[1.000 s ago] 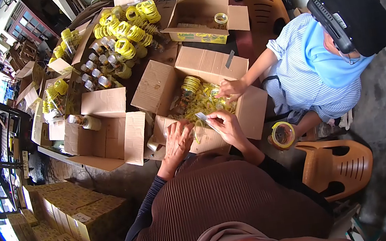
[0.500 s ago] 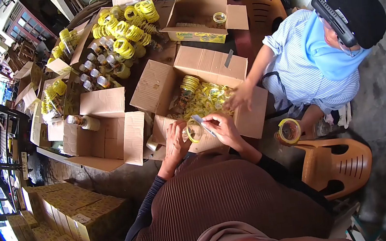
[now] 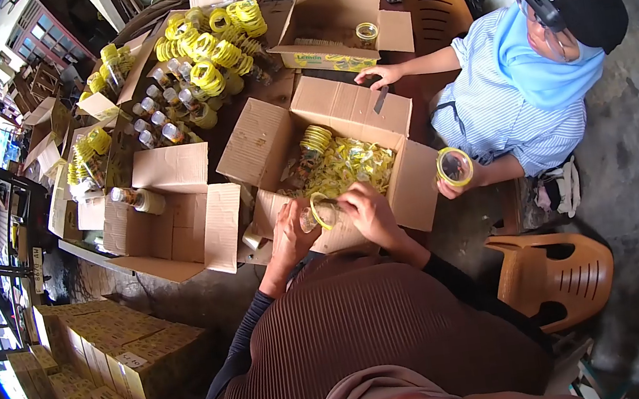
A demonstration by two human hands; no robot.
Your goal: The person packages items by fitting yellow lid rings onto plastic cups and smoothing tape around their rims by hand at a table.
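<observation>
My left hand point(image 3: 292, 234) is closed around a clear jar with a yellow rim point(image 3: 324, 212), tilted above the near flap of an open cardboard box point(image 3: 257, 145). My right hand point(image 3: 367, 209) is closed at the right side of that rim; what its fingers hold, if anything, is hidden. Inside the box lie small yellow packets point(image 3: 359, 160) and a stack of yellow-ringed lids or jars point(image 3: 316, 142). A co-worker point(image 3: 498, 87) at the right holds another yellow-rimmed jar point(image 3: 455, 167).
Bundles of yellow rings point(image 3: 204, 49) and clear jars stand at the back left. An open box point(image 3: 176, 210) holding a jar is to the left, another box point(image 3: 331, 12) is behind. Stacked cartons point(image 3: 129, 346) fill the lower left; an orange chair point(image 3: 563, 272) stands right.
The grey-bladed tool in my right hand no longer shows. The co-worker's one hand has moved from the packets to the box's back flap, and their jar has risen.
</observation>
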